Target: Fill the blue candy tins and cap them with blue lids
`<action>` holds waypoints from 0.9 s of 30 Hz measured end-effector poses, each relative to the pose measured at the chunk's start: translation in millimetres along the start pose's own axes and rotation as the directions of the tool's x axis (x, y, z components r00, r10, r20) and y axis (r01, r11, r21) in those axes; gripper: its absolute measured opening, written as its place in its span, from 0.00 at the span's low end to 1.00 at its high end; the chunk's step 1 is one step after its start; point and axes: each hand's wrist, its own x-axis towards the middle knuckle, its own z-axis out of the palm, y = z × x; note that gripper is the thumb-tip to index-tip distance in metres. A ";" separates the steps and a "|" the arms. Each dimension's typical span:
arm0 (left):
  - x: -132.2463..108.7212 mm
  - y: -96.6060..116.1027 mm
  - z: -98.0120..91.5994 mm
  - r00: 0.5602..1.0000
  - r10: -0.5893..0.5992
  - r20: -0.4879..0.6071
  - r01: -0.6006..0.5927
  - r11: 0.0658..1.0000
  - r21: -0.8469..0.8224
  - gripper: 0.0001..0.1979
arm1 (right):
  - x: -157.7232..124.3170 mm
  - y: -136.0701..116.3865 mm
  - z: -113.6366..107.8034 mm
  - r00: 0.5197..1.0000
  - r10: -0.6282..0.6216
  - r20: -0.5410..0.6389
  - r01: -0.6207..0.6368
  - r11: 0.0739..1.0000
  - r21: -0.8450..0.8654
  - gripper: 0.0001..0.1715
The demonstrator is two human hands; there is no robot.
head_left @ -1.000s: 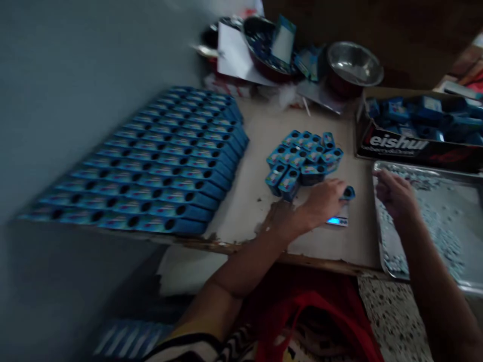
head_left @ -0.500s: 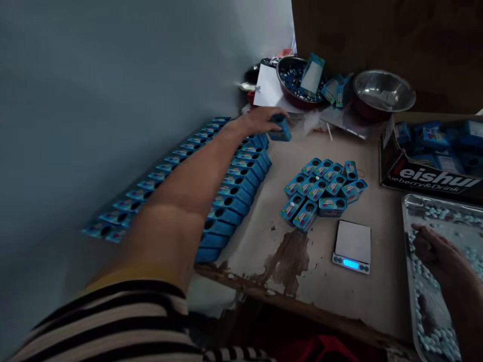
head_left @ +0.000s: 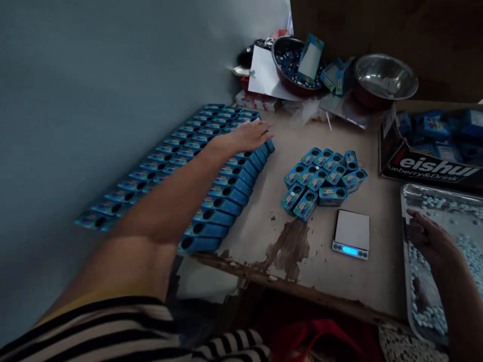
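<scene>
Over the boxes [head_left: 222,216] at left, L hand [head_left: 247,137] is showing loosely spread fingers; R hand [head_left: 432,241] is hanging curled over the tray [head_left: 437,190] (can't tell if it's holding anything); scale [head_left: 352,230] is sitting btwn.

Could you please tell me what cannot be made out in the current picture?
All in the head view:
Scale: its reading, too small and glowing.
Tray: its right side, cut off by the picture's edge.
Lined-up boxes: some, hidden behind the left arm.
Right hand: whether it holds anything; its curl hides the inside.
</scene>
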 end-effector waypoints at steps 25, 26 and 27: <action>-164.6 253.5 62.0 0.960 0.279 -0.014 -0.278 0.959 0.051 0.10 | 10.4 -5.2 -5.8 0.986 -0.098 -0.132 0.139 0.925 0.354 0.11; -154.0 261.1 63.3 0.946 0.325 0.022 -0.325 0.946 0.005 0.09 | 11.2 -6.6 -6.4 0.985 -0.075 -0.153 0.130 0.912 0.389 0.10; -142.6 268.2 65.6 0.930 0.362 0.065 -0.360 0.932 -0.039 0.09 | 11.3 -8.3 -7.9 0.984 -0.055 -0.168 0.122 0.898 0.423 0.09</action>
